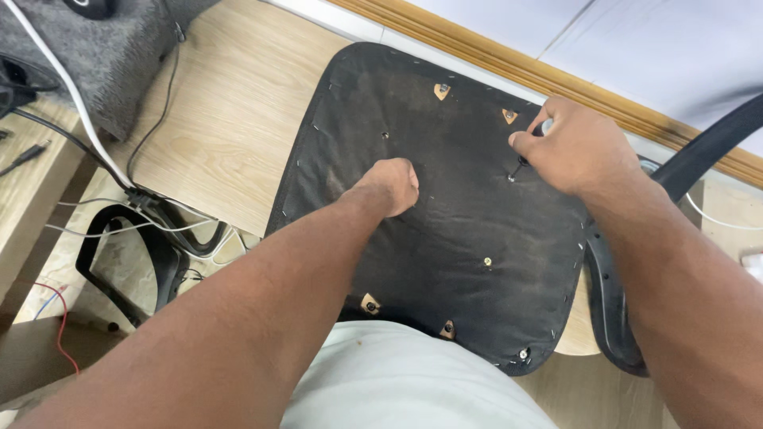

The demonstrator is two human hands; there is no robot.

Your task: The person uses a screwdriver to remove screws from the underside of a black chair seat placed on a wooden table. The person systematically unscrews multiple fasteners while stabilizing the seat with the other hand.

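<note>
Your right hand (576, 147) keeps a closed grip on a small dark screwdriver (531, 147), tip at a screw near the far right edge of the black fabric-covered seat base (445, 238); your left hand (389, 184), fisted and holding nothing, presses its centre, open fabric all around.

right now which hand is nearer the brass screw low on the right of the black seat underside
Right. The right hand is above the brass screw, holding a tool; the left hand rests farther left, near the panel's middle.

Seat underside (445, 238): matt black cloth (dusty, stapled); floor (230, 111): smooth pale wood.
</note>
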